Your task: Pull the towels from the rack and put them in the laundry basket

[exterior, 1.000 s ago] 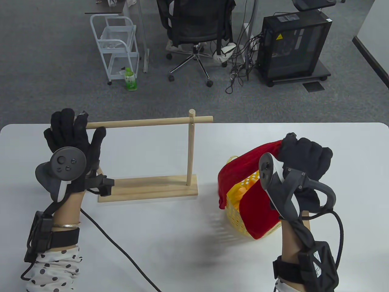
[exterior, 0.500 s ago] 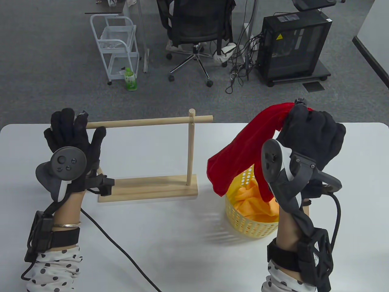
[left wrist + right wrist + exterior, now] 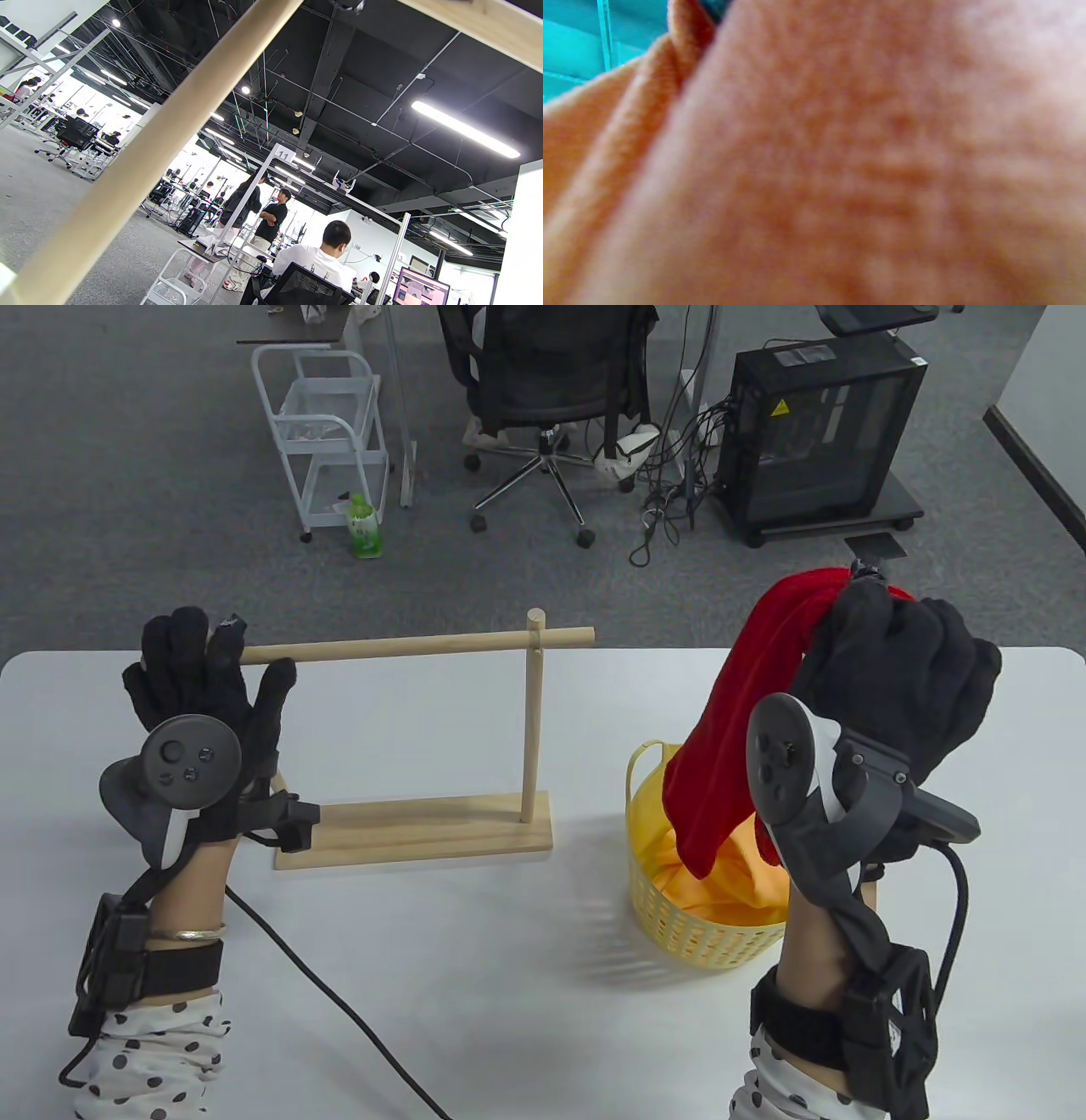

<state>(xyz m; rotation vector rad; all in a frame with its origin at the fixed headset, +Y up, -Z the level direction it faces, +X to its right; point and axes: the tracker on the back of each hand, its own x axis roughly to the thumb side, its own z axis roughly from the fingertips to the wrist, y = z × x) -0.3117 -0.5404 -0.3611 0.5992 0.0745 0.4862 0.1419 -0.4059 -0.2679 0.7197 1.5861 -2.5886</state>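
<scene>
Right hand [image 3: 904, 687]: fist gripping red towel [image 3: 734, 763]; fingers hidden.
Red towel: hangs into basket [image 3: 679, 908], tip on yellow towel [image 3: 730, 874].
Left hand [image 3: 204, 704]: fingers straight at rack [image 3: 416, 645] bar end.
Right wrist view: only blurred cloth.

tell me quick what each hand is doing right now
Left hand: open, straight fingers against the wooden rack's bar, holding nothing.
Right hand: closed on the red towel, which hangs over the yellow laundry basket.

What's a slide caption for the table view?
Right hand holds red towel over yellow basket; left hand steadies empty rack.
</scene>
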